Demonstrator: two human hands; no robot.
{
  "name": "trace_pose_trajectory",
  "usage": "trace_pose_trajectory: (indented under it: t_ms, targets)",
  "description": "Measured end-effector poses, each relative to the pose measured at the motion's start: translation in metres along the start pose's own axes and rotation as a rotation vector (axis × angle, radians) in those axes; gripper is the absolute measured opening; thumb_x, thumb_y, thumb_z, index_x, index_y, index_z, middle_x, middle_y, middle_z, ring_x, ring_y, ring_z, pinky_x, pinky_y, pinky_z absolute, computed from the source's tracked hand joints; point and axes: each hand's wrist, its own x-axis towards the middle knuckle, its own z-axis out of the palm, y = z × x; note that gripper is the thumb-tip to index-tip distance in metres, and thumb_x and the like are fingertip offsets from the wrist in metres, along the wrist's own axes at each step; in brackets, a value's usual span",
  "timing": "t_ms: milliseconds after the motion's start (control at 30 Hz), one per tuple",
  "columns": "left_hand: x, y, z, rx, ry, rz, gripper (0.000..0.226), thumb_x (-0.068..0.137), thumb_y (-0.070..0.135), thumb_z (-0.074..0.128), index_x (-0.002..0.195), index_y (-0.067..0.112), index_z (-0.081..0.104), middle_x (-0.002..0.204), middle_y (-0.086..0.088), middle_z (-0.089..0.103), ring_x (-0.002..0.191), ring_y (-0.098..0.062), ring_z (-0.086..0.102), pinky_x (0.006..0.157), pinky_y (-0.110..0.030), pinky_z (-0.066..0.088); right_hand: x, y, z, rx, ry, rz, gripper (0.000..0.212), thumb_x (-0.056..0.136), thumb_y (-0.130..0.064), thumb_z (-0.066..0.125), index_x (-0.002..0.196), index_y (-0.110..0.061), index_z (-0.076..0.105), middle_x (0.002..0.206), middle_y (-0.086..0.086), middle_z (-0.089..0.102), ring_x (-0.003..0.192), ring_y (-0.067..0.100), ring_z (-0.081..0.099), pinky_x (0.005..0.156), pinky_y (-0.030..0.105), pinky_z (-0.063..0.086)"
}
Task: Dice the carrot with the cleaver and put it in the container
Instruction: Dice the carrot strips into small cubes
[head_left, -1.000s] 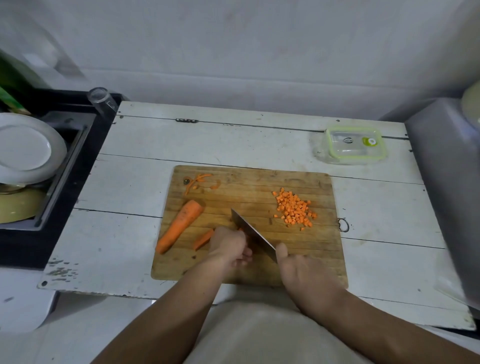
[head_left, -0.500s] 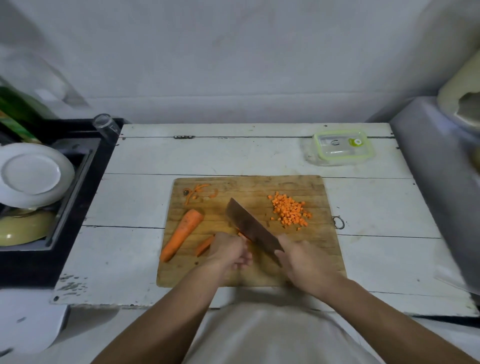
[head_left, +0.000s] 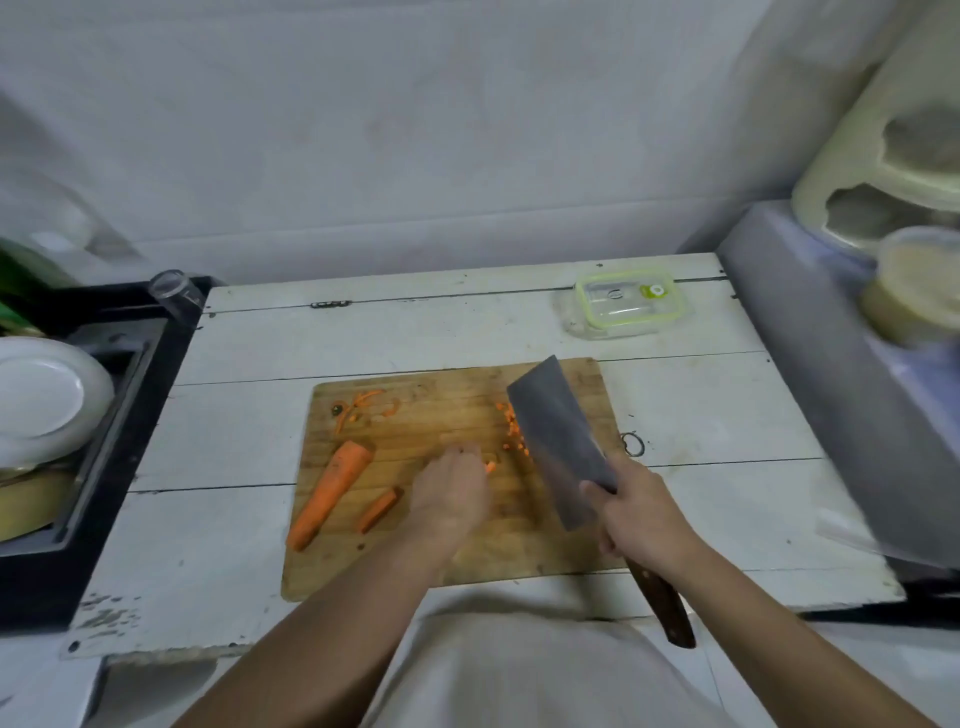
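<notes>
At the near edge of the white plank surface, the right hand has its fingers wrapped round the top of the dark wooden handle where it meets the blade, and it holds the cleaver with the broad blade tilted over the right half of the wooden cutting board, hiding most of the diced carrot pile; whether the blade touches the board cannot be told. The left hand lies palm down near the board's middle, fingers loosely curled, with a few orange bits showing at its fingertips; whether it pinches them or just rakes them is not clear. To its left lie a short carrot strip and, nearer the board's left edge, the uncut carrot piece, with thin peelings by the board's far left corner. The step in hand looks like gathering fresh dice toward the pile, with dicing not yet finished. Next, probably, the strip needs to be brought under the blade and cut crosswise, then the larger piece. Toward the far right corner of the surface stands the clear container, its green-rimmed lid on, well apart from the board; it must be opened before any dice go in.
</notes>
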Motion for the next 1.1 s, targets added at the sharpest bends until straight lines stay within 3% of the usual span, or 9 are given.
trace_pose_trajectory:
  t_ms: [67,133,233,300,533,700,833,967,1100]
  targets:
    - [-0.006,-0.011,0.007,0.030,-0.002,0.153,0.022,0.099,0.026,0.057,0.120,0.020,0.058,0.129,-0.004,0.052,0.118,-0.033,0.056,0.096,-0.044,0.048,-0.002,0.007,0.000,-0.057,-0.018,-0.013,0.006,0.098,-0.017,0.053,0.095,-0.022,0.054,0.063,0.003,0.061,0.044,0.022,0.062,0.047,0.029,0.048]
    - [-0.014,-0.030,0.017,-0.033,0.039,0.194,0.020,0.098,0.030,0.061,0.118,0.025,0.061,0.127,0.002,0.051,0.119,-0.025,0.054,0.099,-0.040,0.047,-0.006,0.013,0.005,-0.184,-0.040,-0.047,0.008,0.099,-0.022,0.052,0.106,-0.021,0.056,0.072,-0.002,0.062,0.053,0.020,0.063,0.050,0.028,0.046]
    - [-0.026,-0.053,0.030,-0.153,0.124,0.214,0.027,0.097,0.035,0.064,0.123,0.028,0.062,0.121,0.009,0.051,0.113,-0.016,0.055,0.097,-0.033,0.048,-0.014,0.020,0.021,-0.463,-0.031,-0.130,0.025,0.100,-0.029,0.048,0.124,-0.021,0.052,0.099,0.002,0.065,0.087,0.026,0.063,0.068,0.031,0.046]
    - [-0.028,-0.055,0.034,-0.164,0.172,0.273,0.035,0.097,0.038,0.063,0.131,0.027,0.060,0.121,0.008,0.052,0.112,-0.014,0.054,0.096,-0.031,0.047,-0.019,0.019,0.034,-0.546,-0.018,-0.155,0.023,0.100,-0.031,0.044,0.121,-0.023,0.048,0.107,0.008,0.065,0.097,0.032,0.061,0.078,0.038,0.051]
    - [-0.037,-0.039,0.044,-0.226,0.283,0.247,0.017,0.102,0.026,0.052,0.113,0.024,0.064,0.110,0.005,0.053,0.092,-0.020,0.061,0.077,-0.038,0.052,-0.016,-0.008,0.059,-0.791,-0.085,-0.127,0.018,0.096,-0.006,0.035,0.108,-0.019,0.038,0.099,0.013,0.066,0.090,0.036,0.064,0.064,0.039,0.039]
    - [-0.038,-0.046,0.049,-0.289,0.299,0.233,0.024,0.101,0.020,0.054,0.122,0.022,0.065,0.114,0.004,0.055,0.098,-0.019,0.060,0.081,-0.036,0.052,0.002,-0.015,0.066,-0.642,-0.089,-0.186,0.007,0.104,-0.022,0.039,0.108,-0.020,0.043,0.094,0.011,0.065,0.081,0.032,0.062,0.065,0.039,0.047]
    - [-0.036,-0.052,0.052,-0.309,0.289,0.262,0.029,0.101,0.022,0.056,0.128,0.021,0.064,0.115,0.003,0.055,0.099,-0.018,0.060,0.083,-0.038,0.053,-0.004,-0.011,0.053,-0.650,-0.035,-0.184,0.015,0.105,-0.029,0.037,0.113,-0.018,0.044,0.095,0.013,0.065,0.086,0.037,0.063,0.064,0.039,0.043]
    - [-0.036,-0.062,0.057,-0.293,0.330,0.374,0.026,0.097,0.014,0.062,0.121,0.015,0.072,0.104,0.001,0.061,0.090,-0.018,0.060,0.074,-0.035,0.054,-0.022,-0.005,0.047,-0.731,-0.072,-0.205,0.008,0.103,-0.021,0.038,0.111,-0.022,0.040,0.090,0.009,0.065,0.078,0.033,0.061,0.065,0.044,0.051]
    - [-0.034,-0.064,0.057,-0.231,0.349,0.454,0.018,0.094,0.006,0.063,0.108,0.010,0.073,0.091,-0.002,0.058,0.081,-0.021,0.057,0.062,-0.037,0.050,-0.029,-0.003,0.051,-0.883,-0.139,-0.203,0.021,0.096,-0.009,0.040,0.114,-0.021,0.039,0.093,0.007,0.066,0.081,0.031,0.064,0.063,0.039,0.047]
